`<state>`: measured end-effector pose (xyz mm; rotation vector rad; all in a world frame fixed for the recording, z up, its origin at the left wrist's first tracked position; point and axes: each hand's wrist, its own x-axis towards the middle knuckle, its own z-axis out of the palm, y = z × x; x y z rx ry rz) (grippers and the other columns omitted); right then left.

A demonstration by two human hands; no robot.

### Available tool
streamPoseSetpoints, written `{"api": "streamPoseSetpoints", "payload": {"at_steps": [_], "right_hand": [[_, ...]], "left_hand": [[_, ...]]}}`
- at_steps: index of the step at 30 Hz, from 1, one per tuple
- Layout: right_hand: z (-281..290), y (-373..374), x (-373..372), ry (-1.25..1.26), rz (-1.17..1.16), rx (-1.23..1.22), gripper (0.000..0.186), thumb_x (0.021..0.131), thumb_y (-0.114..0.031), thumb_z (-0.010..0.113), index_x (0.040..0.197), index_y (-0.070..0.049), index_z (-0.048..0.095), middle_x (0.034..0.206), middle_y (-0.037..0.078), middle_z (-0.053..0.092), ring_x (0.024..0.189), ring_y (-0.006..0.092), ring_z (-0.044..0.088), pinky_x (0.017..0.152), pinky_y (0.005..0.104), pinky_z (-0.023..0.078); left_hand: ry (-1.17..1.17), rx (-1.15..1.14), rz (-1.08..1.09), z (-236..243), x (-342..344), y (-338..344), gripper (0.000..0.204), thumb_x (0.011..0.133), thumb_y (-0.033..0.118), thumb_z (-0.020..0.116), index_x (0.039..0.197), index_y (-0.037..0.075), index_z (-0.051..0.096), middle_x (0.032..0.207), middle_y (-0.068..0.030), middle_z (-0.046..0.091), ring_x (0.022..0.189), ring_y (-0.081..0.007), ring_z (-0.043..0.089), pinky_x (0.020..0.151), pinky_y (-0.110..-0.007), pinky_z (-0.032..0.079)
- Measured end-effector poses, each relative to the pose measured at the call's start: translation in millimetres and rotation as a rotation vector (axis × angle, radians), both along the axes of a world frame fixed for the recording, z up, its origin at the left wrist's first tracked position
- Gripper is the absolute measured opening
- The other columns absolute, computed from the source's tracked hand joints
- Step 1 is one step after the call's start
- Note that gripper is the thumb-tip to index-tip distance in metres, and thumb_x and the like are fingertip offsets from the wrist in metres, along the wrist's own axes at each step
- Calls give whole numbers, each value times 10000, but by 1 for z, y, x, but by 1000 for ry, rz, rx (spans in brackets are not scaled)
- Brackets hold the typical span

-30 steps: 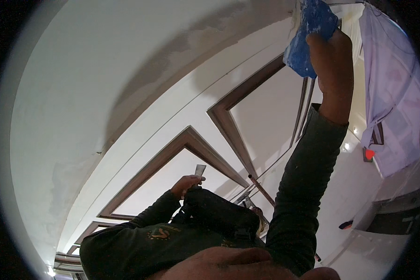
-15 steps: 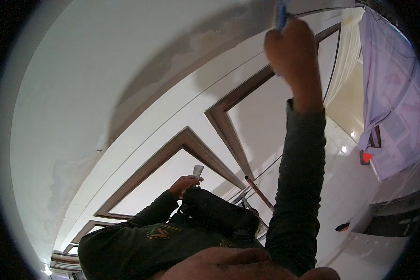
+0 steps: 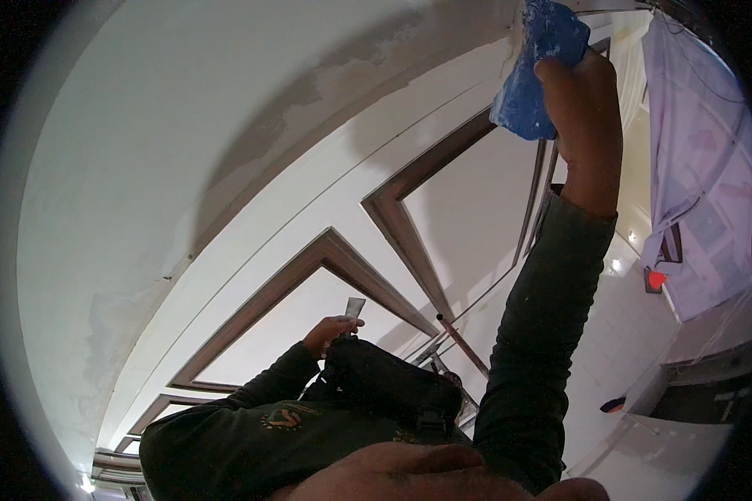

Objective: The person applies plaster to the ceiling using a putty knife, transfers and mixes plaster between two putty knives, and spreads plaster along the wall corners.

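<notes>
Right hand [image 3: 585, 108] pinches the blue spreader [image 3: 522, 104] up by the grey patched band [image 3: 313, 104] – edge contact unclear; I'd hold its edge flat, pressure even, angle steady; left hand [image 3: 329, 331] grips the small scraper [image 3: 355, 306] low by the black bag [image 3: 393, 384] – best clear of it.

Open room is found between the raised right hand [image 3: 586, 117] and the left hand [image 3: 330, 332], before the panelled wall [image 3: 476, 196]. On the far left, passage is bounded by the pale plastered surface [image 3: 100, 192]. Near the left hand, the way is obstructed by the black bag [image 3: 388, 380] and, farther right, by a brown rod [image 3: 464, 346]. Another gap is found between the right sleeve [image 3: 539, 326] and the purple sheet [image 3: 702, 167].
</notes>
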<state>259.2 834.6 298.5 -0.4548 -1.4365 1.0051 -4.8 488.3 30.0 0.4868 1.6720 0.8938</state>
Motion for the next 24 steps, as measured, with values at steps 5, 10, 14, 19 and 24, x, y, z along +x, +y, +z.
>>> {"api": "streamPoseSetpoints", "payload": {"at_steps": [5, 10, 14, 19, 24], "right_hand": [[20, -2, -7, -47, -84, -5, 179, 693, -168, 531, 735, 6, 518, 642, 72, 463, 547, 163, 439, 575, 346, 422], [24, 8, -15, -260, -204, 156, 154, 696, -160, 514, 661, -12, 487, 600, 95, 463, 531, 198, 462, 562, 354, 403], [24, -43, -32, -277, -295, 269, 142, 695, -127, 485, 637, 1, 465, 561, 121, 480, 497, 236, 459, 547, 374, 397], [21, -56, 8, -74, -144, 19, 141, 716, -126, 495, 698, 12, 511, 579, 70, 512, 527, 168, 490, 559, 376, 427], [16, -6, -1, -12, -150, 76, 141, 712, -126, 499, 703, 14, 515, 575, 21, 455, 485, 124, 398, 502, 288, 386]], "left_hand": [[41, -19, -8, -4, 0, 1, 396, 876, 366, 554, 1108, 51, 616, 936, -56, 526, 862, -153, 474, 783, -283, 398], [26, -18, -3, -4, 0, 1, 399, 880, 360, 545, 1121, 49, 609, 946, -64, 525, 864, -155, 475, 784, -289, 401], [24, -22, 0, -6, 0, 2, 392, 882, 353, 542, 1122, 51, 608, 942, -63, 521, 856, -153, 476, 772, -289, 408], [47, -18, -17, 2, 3, 8, 375, 890, 335, 533, 1110, 41, 610, 927, -41, 524, 812, -137, 485, 754, -270, 416], [3, 7, -15, -9, -4, 3, 377, 886, 335, 550, 1109, 37, 608, 922, -35, 524, 805, -126, 485, 741, -259, 421]]}}
